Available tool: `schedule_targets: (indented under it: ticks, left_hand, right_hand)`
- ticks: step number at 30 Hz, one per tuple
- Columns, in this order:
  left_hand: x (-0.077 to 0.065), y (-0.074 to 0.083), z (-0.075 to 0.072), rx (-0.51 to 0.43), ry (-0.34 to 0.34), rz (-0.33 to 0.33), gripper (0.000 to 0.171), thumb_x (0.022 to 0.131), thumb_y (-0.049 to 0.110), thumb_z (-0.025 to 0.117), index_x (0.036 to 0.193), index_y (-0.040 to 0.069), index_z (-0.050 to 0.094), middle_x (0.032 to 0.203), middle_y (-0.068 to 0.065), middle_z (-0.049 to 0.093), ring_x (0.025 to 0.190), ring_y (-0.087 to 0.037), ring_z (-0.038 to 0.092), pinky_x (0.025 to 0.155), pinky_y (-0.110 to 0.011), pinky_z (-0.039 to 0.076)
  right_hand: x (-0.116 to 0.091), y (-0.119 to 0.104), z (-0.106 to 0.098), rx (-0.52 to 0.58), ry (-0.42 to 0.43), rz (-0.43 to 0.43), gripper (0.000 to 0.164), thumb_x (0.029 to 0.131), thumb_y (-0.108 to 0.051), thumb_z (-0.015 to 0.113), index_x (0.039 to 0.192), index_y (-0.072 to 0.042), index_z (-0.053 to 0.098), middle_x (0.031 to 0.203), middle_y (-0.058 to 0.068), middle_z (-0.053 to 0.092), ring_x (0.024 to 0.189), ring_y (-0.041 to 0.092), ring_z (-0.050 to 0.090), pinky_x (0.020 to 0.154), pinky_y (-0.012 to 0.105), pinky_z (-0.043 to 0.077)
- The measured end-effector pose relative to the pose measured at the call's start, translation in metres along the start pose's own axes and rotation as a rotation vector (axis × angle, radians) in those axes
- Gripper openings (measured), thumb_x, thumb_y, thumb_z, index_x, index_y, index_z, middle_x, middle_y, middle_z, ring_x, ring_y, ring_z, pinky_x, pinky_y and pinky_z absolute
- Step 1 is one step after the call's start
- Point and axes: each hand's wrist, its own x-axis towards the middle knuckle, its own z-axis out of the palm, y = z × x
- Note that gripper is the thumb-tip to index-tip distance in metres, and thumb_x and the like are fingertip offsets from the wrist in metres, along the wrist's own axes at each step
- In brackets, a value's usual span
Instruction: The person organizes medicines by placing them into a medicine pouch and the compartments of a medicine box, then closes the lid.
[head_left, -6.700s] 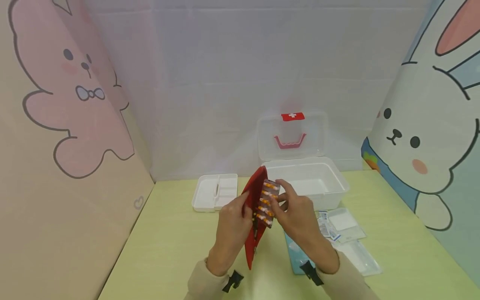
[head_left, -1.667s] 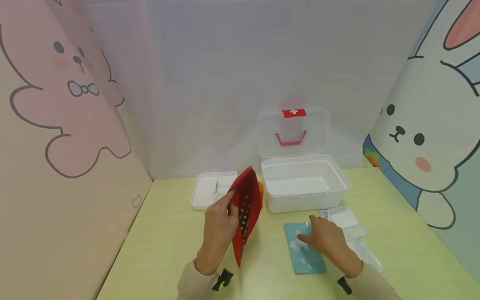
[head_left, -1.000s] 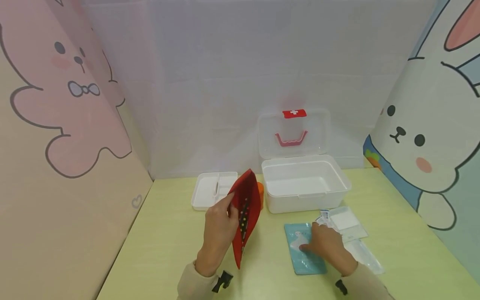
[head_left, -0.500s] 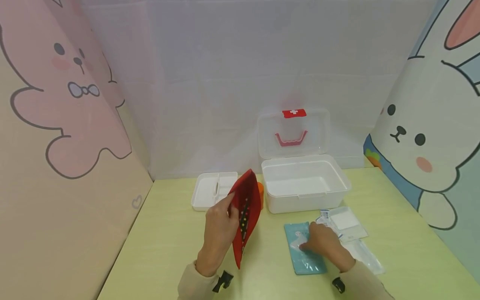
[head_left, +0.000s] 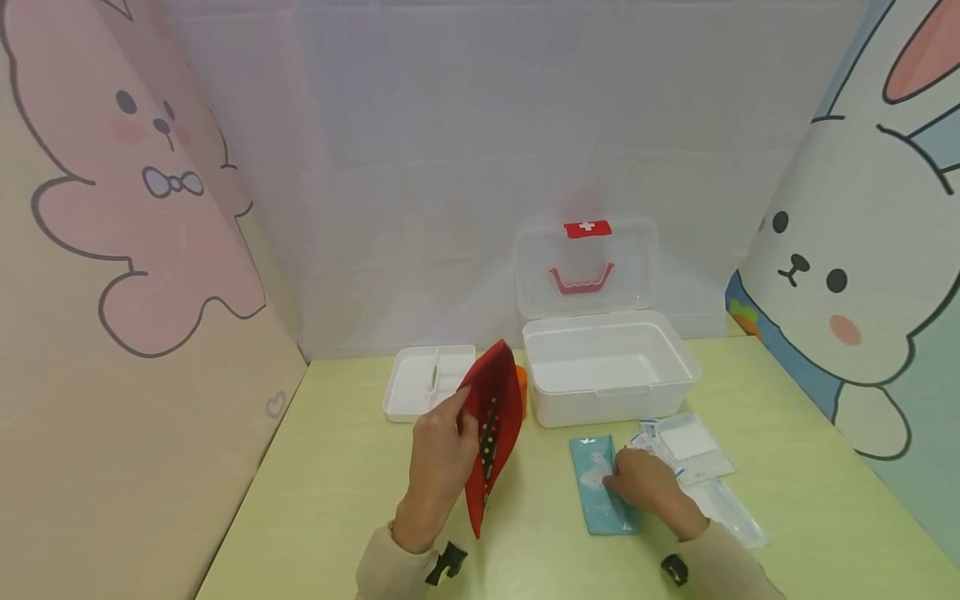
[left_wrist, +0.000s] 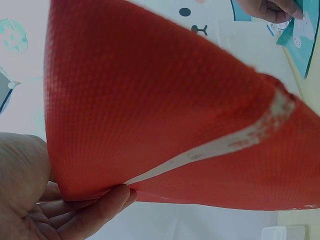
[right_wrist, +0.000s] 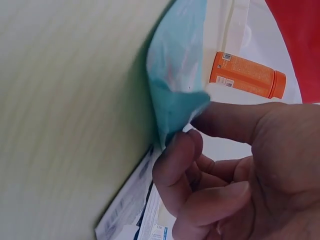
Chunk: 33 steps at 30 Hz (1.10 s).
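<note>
My left hand (head_left: 437, 458) holds up a red pouch (head_left: 504, 404), its mouth parted toward me. A dark strip with small yellow dots (head_left: 488, 442) shows inside. In the left wrist view, the fingers grip the pouch's lower edge, and a pale stripe crosses its red side (left_wrist: 200, 152). My right hand (head_left: 651, 485) pinches the right edge of a teal flat packet (head_left: 596, 492) with a white figure on its front. The right wrist view shows thumb and fingertips on that packet (right_wrist: 175, 70), whose held edge is bent up off the table.
An open white first-aid box (head_left: 611, 404) stands at the back, its clear lid upright. A white divided tray (head_left: 408, 385) lies to its left. An orange bottle (right_wrist: 245, 75) stands behind the pouch. Clear packets (head_left: 693, 446) and small printed sachets (head_left: 651, 435) lie right of my right hand.
The blister pack of capsules seen earlier has left my right hand. That hand has moved onto the teal packet and now lifts its right edge. The left hand keeps hold of the pouch.
</note>
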Motion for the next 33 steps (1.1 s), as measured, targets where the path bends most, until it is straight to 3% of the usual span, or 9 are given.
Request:
schedule_targets:
  ticks: [6, 13, 19, 23, 28, 33]
  left_hand:
    - [-0.001, -0.001, 0.001, -0.002, -0.003, -0.002, 0.033, 0.088, -0.003, 0.059, 0.119, 0.003, 0.069, 0.103, -0.012, 0.074, 0.084, -0.021, 0.072, 0.07, -0.034, 0.061]
    - [-0.002, 0.0, 0.0, -0.005, -0.004, -0.001, 0.032, 0.088, -0.003, 0.059, 0.119, 0.003, 0.069, 0.103, -0.013, 0.074, 0.085, -0.022, 0.072, 0.071, -0.034, 0.061]
    - [-0.002, 0.001, -0.001, -0.007, -0.007, 0.002, 0.032, 0.089, -0.002, 0.06, 0.119, 0.002, 0.068, 0.104, -0.013, 0.074, 0.086, -0.023, 0.073, 0.072, -0.035, 0.061]
    - [-0.002, 0.001, -0.001, -0.009, -0.004, 0.005, 0.032, 0.089, -0.003, 0.059, 0.119, 0.002, 0.068, 0.104, -0.013, 0.074, 0.086, -0.023, 0.073, 0.072, -0.035, 0.061]
    - [-0.003, 0.001, -0.001, -0.009, -0.009, 0.001, 0.032, 0.089, -0.002, 0.059, 0.12, 0.002, 0.068, 0.105, -0.014, 0.074, 0.087, -0.023, 0.073, 0.072, -0.035, 0.061]
    - [-0.003, 0.001, -0.001, -0.003, -0.004, 0.004, 0.032, 0.089, -0.003, 0.06, 0.119, 0.003, 0.068, 0.104, -0.013, 0.074, 0.086, -0.023, 0.072, 0.072, -0.035, 0.061]
  right_hand:
    - [0.004, 0.005, 0.001, -0.008, 0.026, 0.04, 0.031, 0.084, -0.028, 0.073, 0.074, -0.004, 0.056, 0.065, 0.005, 0.05, 0.057, 0.02, 0.048, 0.049, 0.032, 0.037]
    - [0.002, 0.01, 0.004, -0.019, 0.097, -0.026, 0.018, 0.09, -0.012, 0.057, 0.074, -0.003, 0.055, 0.064, 0.006, 0.049, 0.056, 0.02, 0.047, 0.048, 0.035, 0.038]
    - [-0.001, 0.007, 0.001, 0.003, 0.169, -0.043, 0.016, 0.09, -0.008, 0.051, 0.075, -0.004, 0.048, 0.061, 0.007, 0.047, 0.053, 0.021, 0.045, 0.046, 0.036, 0.036]
    - [-0.002, 0.004, -0.003, 0.035, 0.222, -0.05, 0.009, 0.09, -0.006, 0.05, 0.09, 0.003, 0.053, 0.064, 0.011, 0.054, 0.053, 0.021, 0.048, 0.045, 0.036, 0.039]
    - [-0.003, 0.001, -0.005, 0.099, 0.228, -0.033, 0.029, 0.09, -0.005, 0.053, 0.115, 0.009, 0.055, 0.076, 0.012, 0.064, 0.059, 0.019, 0.051, 0.051, 0.035, 0.042]
    - [-0.007, -0.001, -0.007, 0.133, 0.223, -0.069, 0.036, 0.087, -0.005, 0.063, 0.118, 0.012, 0.058, 0.078, 0.007, 0.068, 0.065, 0.017, 0.059, 0.058, 0.037, 0.048]
